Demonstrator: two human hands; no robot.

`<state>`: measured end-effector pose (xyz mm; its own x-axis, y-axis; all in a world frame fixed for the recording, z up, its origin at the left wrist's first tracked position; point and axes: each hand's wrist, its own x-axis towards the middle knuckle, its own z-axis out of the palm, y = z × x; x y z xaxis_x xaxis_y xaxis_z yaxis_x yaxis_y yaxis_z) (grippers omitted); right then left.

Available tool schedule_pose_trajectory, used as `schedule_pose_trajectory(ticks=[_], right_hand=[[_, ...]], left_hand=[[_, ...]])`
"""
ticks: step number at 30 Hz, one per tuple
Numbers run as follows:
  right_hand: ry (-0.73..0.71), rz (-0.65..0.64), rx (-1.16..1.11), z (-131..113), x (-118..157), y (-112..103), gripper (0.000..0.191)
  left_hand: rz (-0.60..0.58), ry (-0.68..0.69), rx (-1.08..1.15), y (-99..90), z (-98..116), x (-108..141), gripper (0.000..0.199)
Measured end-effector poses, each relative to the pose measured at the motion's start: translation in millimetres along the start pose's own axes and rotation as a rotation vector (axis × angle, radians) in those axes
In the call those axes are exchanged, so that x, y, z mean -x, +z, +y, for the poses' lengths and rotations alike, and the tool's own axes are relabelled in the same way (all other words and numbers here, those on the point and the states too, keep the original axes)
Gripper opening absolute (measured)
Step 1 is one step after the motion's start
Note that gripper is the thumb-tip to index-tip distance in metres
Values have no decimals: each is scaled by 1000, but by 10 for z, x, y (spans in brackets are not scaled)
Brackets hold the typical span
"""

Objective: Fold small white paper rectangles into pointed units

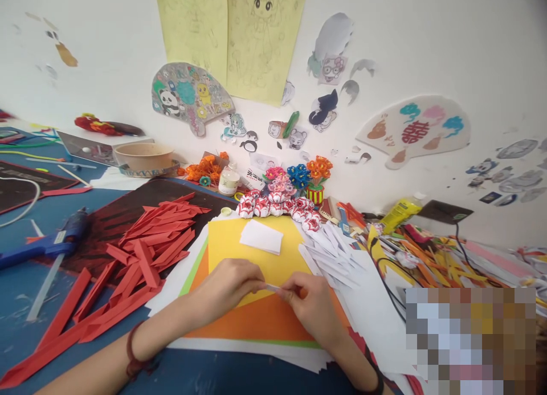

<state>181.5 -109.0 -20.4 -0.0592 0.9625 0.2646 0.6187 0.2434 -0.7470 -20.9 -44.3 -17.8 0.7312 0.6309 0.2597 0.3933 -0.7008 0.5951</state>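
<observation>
Between my two hands is a narrow folded strip of white paper (272,288), held level over the coloured sheets. My left hand (235,281) pinches its left end, and my right hand (305,298) grips the right end between thumb and fingers. Below them lie a yellow sheet (224,241) and an orange sheet (256,324) on larger white paper. Just beyond my hands rests a small stack of white paper slips (261,237). Folded white paper pieces (335,258) are heaped to the right of the yellow sheet.
Folded red paper strips (149,241) are piled on the left, beside a blue glue gun (64,241). Red-and-white paper flowers (273,205) and a small white bottle (229,180) stand at the back. A yellow bottle (401,211) and a black cable (380,264) lie right.
</observation>
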Motion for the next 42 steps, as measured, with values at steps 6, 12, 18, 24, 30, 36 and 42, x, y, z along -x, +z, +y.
schedule_pose_trajectory(ticks=[6,12,18,24,30,36,42], right_hand=[[73,-86,-136,3,-38,-90,19],[-12,-82,-119,-41,-35,-103,16],[-22,-107,-99,-51,-13,-43,21],[11,-117,-74,3,-79,-178,14],[-100,353,450,259,-92,-539,27],[-165,531,593,188,-90,-666,36],[-396,402,-79,-940,338,-716,28]], left_hand=[[74,-28,22,-29,-18,10,21],[46,-103,66,-15,38,2,20],[8,-38,38,72,78,6,21],[36,-105,119,59,54,-13,25],[174,-207,4,-105,-37,-65,24],[189,-86,-363,-106,-107,-77,30],[148,9,-606,-222,-230,-340,22]])
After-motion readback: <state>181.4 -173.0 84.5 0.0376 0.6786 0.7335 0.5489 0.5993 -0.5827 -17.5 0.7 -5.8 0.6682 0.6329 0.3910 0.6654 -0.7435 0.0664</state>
